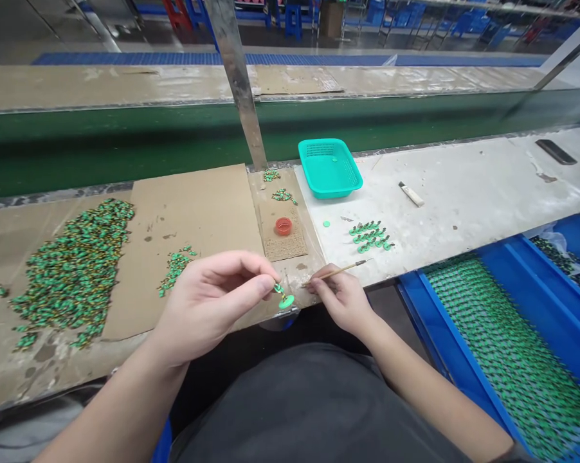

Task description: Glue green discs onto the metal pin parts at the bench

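My left hand pinches a small green figurine between thumb and forefinger, its round green base hanging tilted at the lower end. The figure's upper part is hidden by my fingertips. Across from it, my right hand is closed on a thin paintbrush, whose pale tip points right, away from the figurine. A small red cup sits on a cardboard piece beyond both hands. To its right, several finished-looking figures on round bases stand in rows on the white surface, near a loose green disc.
A large heap of small green-and-yellow pieces covers the left of the bench, with a smaller group on cardboard. A teal basket stands at the back beside a metal post. Blue trays of figures lie low at right.
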{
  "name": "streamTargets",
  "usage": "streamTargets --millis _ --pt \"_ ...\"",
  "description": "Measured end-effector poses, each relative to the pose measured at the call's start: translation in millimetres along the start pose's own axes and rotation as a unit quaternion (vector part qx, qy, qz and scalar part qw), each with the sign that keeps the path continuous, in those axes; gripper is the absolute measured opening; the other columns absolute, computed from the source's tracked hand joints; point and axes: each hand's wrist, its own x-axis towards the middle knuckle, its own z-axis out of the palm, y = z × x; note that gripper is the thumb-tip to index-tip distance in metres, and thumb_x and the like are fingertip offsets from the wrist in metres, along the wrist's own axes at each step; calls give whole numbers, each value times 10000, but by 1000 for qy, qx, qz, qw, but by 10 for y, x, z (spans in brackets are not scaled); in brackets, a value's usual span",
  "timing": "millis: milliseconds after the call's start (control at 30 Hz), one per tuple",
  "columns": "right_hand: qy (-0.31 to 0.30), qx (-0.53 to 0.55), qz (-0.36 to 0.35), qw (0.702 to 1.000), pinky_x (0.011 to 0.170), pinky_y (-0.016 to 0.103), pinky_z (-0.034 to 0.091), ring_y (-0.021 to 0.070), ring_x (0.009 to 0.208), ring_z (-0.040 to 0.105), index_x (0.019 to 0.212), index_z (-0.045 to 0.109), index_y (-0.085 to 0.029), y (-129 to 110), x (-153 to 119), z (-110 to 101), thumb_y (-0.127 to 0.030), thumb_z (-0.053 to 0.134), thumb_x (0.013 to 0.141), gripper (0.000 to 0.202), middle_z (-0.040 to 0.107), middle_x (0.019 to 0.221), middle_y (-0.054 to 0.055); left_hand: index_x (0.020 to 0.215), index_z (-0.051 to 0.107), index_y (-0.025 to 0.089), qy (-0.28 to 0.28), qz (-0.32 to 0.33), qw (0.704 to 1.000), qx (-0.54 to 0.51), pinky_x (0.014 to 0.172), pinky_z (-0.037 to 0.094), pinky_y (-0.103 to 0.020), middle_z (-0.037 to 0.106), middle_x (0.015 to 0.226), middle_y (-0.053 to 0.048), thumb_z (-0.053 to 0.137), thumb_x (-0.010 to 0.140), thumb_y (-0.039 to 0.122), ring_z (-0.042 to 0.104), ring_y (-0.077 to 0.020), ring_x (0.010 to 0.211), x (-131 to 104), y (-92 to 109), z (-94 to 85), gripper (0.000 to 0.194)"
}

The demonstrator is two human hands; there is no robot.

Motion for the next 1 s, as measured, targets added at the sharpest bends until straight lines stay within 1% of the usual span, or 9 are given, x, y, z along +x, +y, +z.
streamTargets --millis 67,167,267,367,433,567,700,800,1000 --pt "-2 1 1 1000 777 335 688 222 842 855 994 753 -229 -3 8 -6 -341 661 1156 218 840 918 66 884 855 286 12 48 992 117 678 629 -307 833 837 -20 779 1011 403 763 -188 728 36 -133 35 189" --pt "-10 3 9 1000 808 333 693 213 869 851 1022 745 -229 -17 18 -37 -360 650 1164 214 842 951 63 946 864 288 13 125 958 258 800 622 -302 873 932 -16 707 1070 416 786 -182 826 82 -446 139 238" --pt "-24 -1 15 1000 897 341 688 212 940 838 1029 757 -225 -32 30 -90 -393 684 1142 215 843 1006 66 975 873 281 -2 140 955 263 916 620 -334 889 988 -36 692 1093 425 801 -202 900 66 -759 261 260" --pt "-46 -17 2 999 939 338 665 205 965 811 1022 762 -215 -40 52 -138 -403 661 1152 250 834 1035 71 1027 878 294 -5 145 955 259 961 597 -350 893 1031 -32 724 1095 401 801 -209 948 5 -927 317 200" --pt "-56 -30 -12 998 921 330 651 196 949 794 1031 753 -209 -45 71 -154 -390 618 1175 268 829 1055 74 1146 874 312 -3 146 954 262 993 585 -364 890 1083 -27 728 1096 377 797 -216 988 -30 -958 314 167" --pt "-71 -61 -29 995 916 331 629 199 951 782 1045 737 -209 -58 134 -148 -362 592 1196 259 832 1071 71 1317 830 309 -11 159 940 303 1062 564 -432 871 1158 -45 753 1060 373 779 -272 1079 -38 -965 288 276" --pt "-94 -102 -78 987 963 350 616 226 1020 790 1081 715 -207 -49 210 -99 -330 552 1211 242 826 1088 83 1175 846 305 -23 149 937 315 1020 547 -449 848 1095 -58 715 1073 394 756 -282 1062 -3 -1007 312 188" --pt "-115 -124 -87 982 972 365 611 242 1043 790 1099 693 -214 -29 239 -54 -350 534 1223 243 822 1106 93 1071 841 308 -18 133 940 315 988 538 -459 828 1044 -58 686 1083 408 735 -282 1027 7 -1026 342 185" --pt "-119 -128 -103 979 960 353 607 233 1038 795 1087 683 -220 -7 250 -14 -327 520 1229 241 827 1092 82 1016 832 321 -16 108 943 314 990 535 -482 810 1015 -54 691 1065 435 722 -285 1008 0 -1005 359 188"
